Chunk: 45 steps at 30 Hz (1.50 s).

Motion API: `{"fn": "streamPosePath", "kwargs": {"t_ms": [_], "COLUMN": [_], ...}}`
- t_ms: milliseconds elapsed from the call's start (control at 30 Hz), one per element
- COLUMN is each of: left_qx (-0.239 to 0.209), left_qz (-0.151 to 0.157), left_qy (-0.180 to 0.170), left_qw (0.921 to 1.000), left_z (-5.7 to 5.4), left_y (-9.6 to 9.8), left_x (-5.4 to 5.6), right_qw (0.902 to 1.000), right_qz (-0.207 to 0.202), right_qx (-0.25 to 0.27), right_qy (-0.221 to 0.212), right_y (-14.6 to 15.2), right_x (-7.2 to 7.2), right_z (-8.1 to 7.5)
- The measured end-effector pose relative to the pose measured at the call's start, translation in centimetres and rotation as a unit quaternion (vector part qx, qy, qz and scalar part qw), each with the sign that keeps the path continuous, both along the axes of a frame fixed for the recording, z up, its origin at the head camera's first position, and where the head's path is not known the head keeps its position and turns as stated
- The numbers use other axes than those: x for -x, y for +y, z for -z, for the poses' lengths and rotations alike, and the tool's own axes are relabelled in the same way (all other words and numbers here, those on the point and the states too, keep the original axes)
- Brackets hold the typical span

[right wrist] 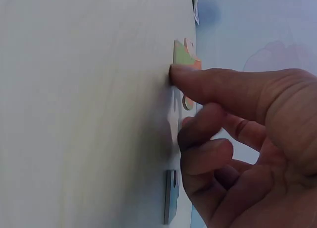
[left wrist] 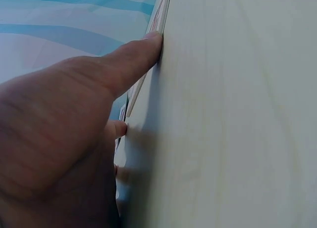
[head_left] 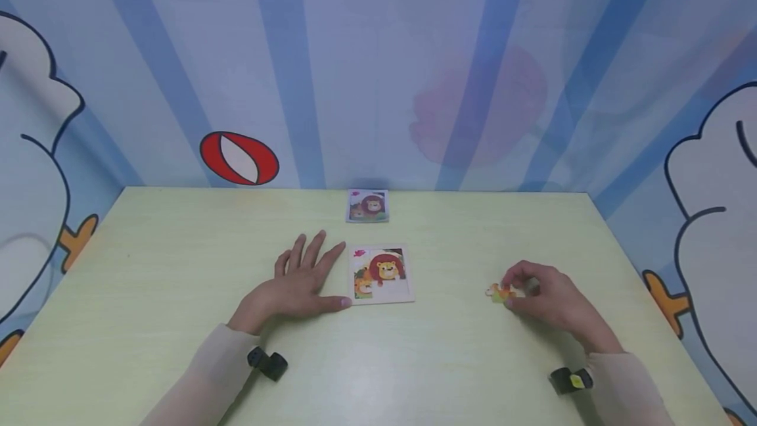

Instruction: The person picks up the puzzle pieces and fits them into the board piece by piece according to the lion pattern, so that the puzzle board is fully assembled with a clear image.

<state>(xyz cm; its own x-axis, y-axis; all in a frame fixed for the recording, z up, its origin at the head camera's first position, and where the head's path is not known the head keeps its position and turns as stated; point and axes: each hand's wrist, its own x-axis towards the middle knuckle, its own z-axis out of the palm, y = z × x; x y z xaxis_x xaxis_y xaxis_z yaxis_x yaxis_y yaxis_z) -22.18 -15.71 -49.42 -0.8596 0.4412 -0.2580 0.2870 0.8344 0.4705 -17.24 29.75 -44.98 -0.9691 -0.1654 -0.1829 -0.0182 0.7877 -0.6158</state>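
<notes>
A square jigsaw puzzle board (head_left: pixel 381 291) with a lion picture lies at the middle of the table, a white gap in its lower right part. My left hand (head_left: pixel 298 288) rests on the table to its left, fingers spread, the thumb touching the board's lower left edge. In the left wrist view the thumb (left wrist: pixel 131 59) meets the thin side of the board. Off to the right, my right hand (head_left: pixel 547 298) pinches an orange and green jigsaw piece (head_left: pixel 497 293) between thumb and fingers, close over the table. The right wrist view shows the piece's green corner (right wrist: pixel 182 55) beyond the thumb.
Behind the board lies a smaller lion picture card (head_left: pixel 367 207), near the table's back edge. Another flat bluish piece (right wrist: pixel 171 197) lies on the table below my right fingers in the right wrist view. A printed blue cloth (head_left: pixel 367 84) rises behind the table (head_left: pixel 378 373).
</notes>
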Motion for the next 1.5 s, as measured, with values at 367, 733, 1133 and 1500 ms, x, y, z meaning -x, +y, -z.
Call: {"fn": "streamPosePath", "kwargs": {"t_ms": [367, 733, 1133, 1500], "left_qx": [-0.008, -0.002, -0.004, -0.006], "left_qz": [0.004, 0.007, 0.008, 0.008], "left_qy": [-0.005, 0.001, -0.003, -0.002], "left_qw": [0.9999, 1.0000, 1.0000, 0.9999], "left_z": [-0.3, -0.3, -0.4, -0.4], "left_y": [0.0, 0.1, 0.0, 0.0], "left_x": [-0.2, -0.3, -0.2, -0.3], "right_qw": [0.9986, 0.9939, 0.9888, 0.9874], "right_qz": [0.012, 0.035, 0.021, 0.012], "right_qx": [0.051, 0.102, 0.142, 0.151], "right_qy": [0.010, -0.022, -0.041, -0.047], "right_y": [-0.8, -2.2, -3.8, -5.6], "right_x": [0.7, 1.3, 1.9, 2.8], "right_z": [0.7, 0.4, 0.0, -0.4]}}
